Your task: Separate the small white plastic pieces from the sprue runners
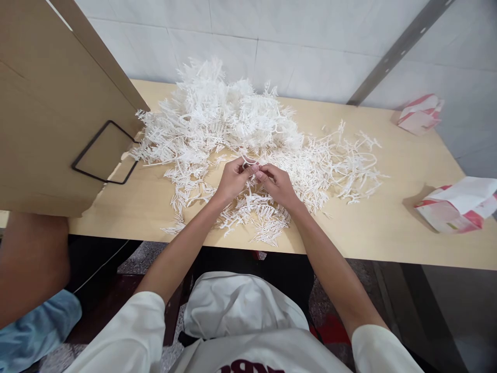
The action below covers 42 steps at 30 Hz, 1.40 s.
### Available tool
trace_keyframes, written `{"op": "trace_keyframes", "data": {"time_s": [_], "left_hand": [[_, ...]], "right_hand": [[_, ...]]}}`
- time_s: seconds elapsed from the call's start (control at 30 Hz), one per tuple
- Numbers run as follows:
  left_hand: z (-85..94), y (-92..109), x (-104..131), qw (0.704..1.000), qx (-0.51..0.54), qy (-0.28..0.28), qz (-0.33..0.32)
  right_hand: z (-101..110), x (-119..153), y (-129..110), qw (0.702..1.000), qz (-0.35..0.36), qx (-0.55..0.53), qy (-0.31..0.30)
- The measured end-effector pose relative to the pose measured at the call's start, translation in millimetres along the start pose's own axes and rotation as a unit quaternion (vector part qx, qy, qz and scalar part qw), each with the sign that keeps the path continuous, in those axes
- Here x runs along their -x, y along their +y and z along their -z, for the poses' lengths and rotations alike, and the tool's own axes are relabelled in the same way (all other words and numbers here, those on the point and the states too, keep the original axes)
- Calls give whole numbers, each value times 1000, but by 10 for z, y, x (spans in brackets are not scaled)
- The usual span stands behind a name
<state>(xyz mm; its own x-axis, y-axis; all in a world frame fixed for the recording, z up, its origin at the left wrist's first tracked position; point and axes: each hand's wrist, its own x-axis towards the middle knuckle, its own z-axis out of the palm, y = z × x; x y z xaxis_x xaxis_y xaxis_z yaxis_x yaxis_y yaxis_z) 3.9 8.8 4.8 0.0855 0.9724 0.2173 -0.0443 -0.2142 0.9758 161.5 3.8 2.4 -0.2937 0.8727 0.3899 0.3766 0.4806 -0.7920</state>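
Observation:
Both hands meet over the table, fingertips pinched close together. My left hand [233, 181] grips a thin white branched plastic piece [250, 162], part of which curves up above the fingers. My right hand [276, 182] is closed at the same spot, thumb and fingers pressed together on what seems to be the same piece; its far end is hidden. Behind the hands rises a large heap of white branched plastic pieces [233, 111]. Small loose white sticks [267, 233] lie below and to the right of the hands. Curved bare strands [355, 168] are gathered farther right.
A cardboard panel [50, 114] stands at the left, beside a black wire frame [104, 178]. Two red-and-white paper packets [452, 207] rest on the right of the wooden table [388, 233]. A tiled wall [310, 46] closes the back. Another person's arm [34, 259] shows at left.

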Motion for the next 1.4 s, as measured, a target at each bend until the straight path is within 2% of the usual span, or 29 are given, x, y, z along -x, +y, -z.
{"op": "trace_keyframes", "data": {"time_s": [0.13, 0.3, 0.4, 0.53, 0.7, 0.87, 1.0, 1.1, 1.3, 1.4], "left_hand": [[14, -3, 29, 994, -98, -26, -37], [34, -71, 68, 955, -260, -63, -129], [43, -124, 79, 937, -300, -73, -163], [29, -120, 102, 930, -320, -88, -158], [0, -35, 134, 945, -279, -108, -132], [-38, 26, 136, 971, -169, -132, -101], [-59, 12, 108, 992, -81, -86, -50], [-54, -15, 82, 996, -69, -35, -36], [-23, -47, 42, 994, -80, 17, -77], [-4, -56, 20, 997, -41, 23, -63]], "right_hand": [[10, 1, 14, 999, -8, 32, -4], [-9, 13, 2, 998, -30, 55, -2], [-16, 11, -18, 996, -7, 94, 1], [-11, 21, -42, 991, 24, 127, 19], [-18, 70, -55, 989, 51, 132, 47], [-8, 79, 18, 982, 89, 138, 96], [2, 30, 57, 986, 36, 113, 118], [13, 1, 22, 990, 22, 55, 127], [4, -2, -40, 999, -9, 36, 1], [-25, 1, -21, 999, -39, -4, -9]]}}
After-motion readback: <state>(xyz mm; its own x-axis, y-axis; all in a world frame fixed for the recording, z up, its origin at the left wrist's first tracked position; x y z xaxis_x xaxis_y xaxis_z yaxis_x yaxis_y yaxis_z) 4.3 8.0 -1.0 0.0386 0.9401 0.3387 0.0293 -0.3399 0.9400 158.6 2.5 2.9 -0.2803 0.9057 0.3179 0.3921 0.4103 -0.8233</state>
